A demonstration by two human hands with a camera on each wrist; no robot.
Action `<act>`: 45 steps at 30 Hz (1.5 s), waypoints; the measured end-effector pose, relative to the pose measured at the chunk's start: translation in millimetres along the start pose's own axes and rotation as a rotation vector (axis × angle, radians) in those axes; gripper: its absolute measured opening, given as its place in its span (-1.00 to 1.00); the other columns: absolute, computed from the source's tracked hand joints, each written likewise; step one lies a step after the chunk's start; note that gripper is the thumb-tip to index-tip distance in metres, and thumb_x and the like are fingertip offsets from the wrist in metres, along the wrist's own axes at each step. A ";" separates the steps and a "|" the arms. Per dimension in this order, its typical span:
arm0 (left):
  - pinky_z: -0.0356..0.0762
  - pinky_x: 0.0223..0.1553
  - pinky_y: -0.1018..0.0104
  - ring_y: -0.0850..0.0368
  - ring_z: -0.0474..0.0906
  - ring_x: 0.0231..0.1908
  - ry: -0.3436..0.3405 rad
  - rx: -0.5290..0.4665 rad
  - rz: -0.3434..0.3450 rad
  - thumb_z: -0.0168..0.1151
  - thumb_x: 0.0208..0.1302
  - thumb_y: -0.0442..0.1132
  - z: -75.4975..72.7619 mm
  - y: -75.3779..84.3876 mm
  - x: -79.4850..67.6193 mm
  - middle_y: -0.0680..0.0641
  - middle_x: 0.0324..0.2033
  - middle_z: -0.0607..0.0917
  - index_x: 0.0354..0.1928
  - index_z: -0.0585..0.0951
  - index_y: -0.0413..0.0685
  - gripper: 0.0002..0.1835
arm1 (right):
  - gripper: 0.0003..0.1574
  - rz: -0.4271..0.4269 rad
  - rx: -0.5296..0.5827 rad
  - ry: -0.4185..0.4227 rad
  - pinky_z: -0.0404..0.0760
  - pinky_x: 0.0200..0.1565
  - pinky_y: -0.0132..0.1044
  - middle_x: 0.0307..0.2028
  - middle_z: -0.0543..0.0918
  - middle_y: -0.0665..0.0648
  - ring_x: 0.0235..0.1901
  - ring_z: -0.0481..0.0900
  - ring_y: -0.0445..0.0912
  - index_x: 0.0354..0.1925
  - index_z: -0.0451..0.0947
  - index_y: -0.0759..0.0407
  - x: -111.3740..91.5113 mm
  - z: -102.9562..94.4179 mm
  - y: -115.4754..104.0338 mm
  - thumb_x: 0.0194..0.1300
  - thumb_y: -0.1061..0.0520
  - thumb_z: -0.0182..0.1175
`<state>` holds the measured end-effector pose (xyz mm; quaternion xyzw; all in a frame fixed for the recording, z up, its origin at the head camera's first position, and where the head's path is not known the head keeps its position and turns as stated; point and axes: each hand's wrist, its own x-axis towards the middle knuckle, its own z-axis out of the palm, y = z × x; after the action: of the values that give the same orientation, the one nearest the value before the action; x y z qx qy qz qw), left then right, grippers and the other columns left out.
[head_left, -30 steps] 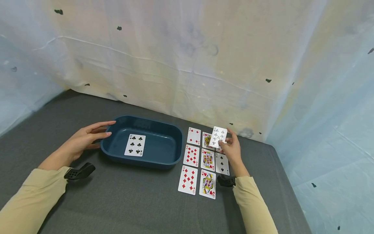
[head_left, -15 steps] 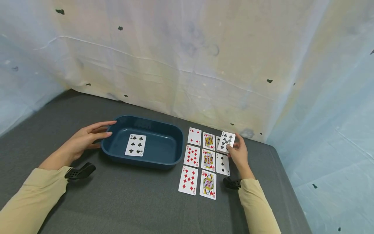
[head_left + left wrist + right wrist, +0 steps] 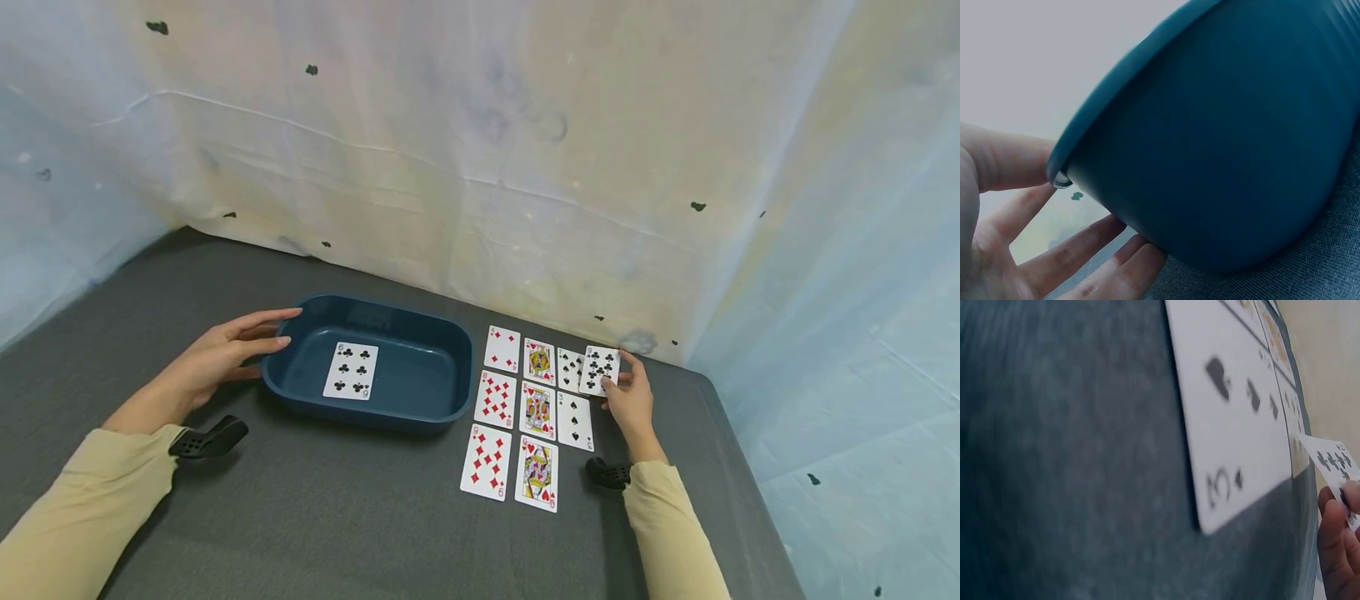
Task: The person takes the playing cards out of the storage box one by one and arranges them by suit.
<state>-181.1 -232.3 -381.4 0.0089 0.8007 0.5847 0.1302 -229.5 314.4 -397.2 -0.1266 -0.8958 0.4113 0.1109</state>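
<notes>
My right hand [image 3: 632, 404] pinches a nine of clubs playing card [image 3: 602, 362] between thumb and fingers. Held just over the table, the card covers part of a spades card [image 3: 568, 367]. Closer to me lies a three of spades [image 3: 574, 423], large in the right wrist view. My left hand [image 3: 217, 362] grips the left end of a dark blue tray [image 3: 405, 423], thumb at the rim and other fingers against the outer wall [image 3: 1222, 144]. Inside the tray, a six of clubs [image 3: 351, 371] lies face up.
Left of the spades lie a jack [image 3: 539, 362], king [image 3: 537, 410] and queen of hearts [image 3: 537, 475] in a column. Beside it runs a column of diamonds cards [image 3: 494, 398]. A hanging pale cloth [image 3: 450, 167] bounds the grey table [image 3: 337, 525] behind.
My right hand has moved right with the nine of clubs, from over the jack of hearts to beside the spades card, uncovering both more. The left hand stays on the tray.
</notes>
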 end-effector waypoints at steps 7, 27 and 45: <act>0.05 0.19 -0.52 -0.42 -0.07 0.41 -0.003 -0.008 -0.004 0.14 0.34 0.12 -0.3 1.4 -0.4 -0.24 0.50 -0.12 0.50 0.06 0.14 -0.21 | -0.49 -0.007 -0.042 0.044 0.48 -0.55 -0.45 -0.09 0.46 0.32 -0.69 0.43 -0.26 0.27 0.36 0.22 0.8 -6.5 7.3 0.36 0.27 0.03; 0.05 0.16 -0.54 -0.46 -0.10 0.40 -0.003 -0.009 -0.009 0.13 0.36 0.06 1.2 1.2 1.4 -0.26 0.50 -0.13 0.51 0.03 0.07 -0.20 | -0.45 -0.031 -0.273 -0.066 0.45 0.01 0.10 0.16 0.46 0.45 0.04 0.48 0.25 0.22 0.43 0.32 4.8 -16.3 18.4 0.29 0.17 0.11; 0.05 0.15 -0.54 -0.46 -0.10 0.40 0.003 -0.009 -0.006 0.13 0.36 0.07 1.4 0.4 1.1 -0.25 0.50 -0.15 0.51 0.03 0.08 -0.20 | -0.51 -0.040 -0.357 -0.047 0.27 0.19 0.18 0.04 0.46 0.51 0.14 0.33 0.32 0.14 0.50 0.37 2.3 -12.7 16.1 0.30 0.14 0.17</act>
<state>-181.9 -230.7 -381.6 0.0050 0.7983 0.5878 0.1309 -225.6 334.3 -401.2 -0.1170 -0.9593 0.2461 0.0739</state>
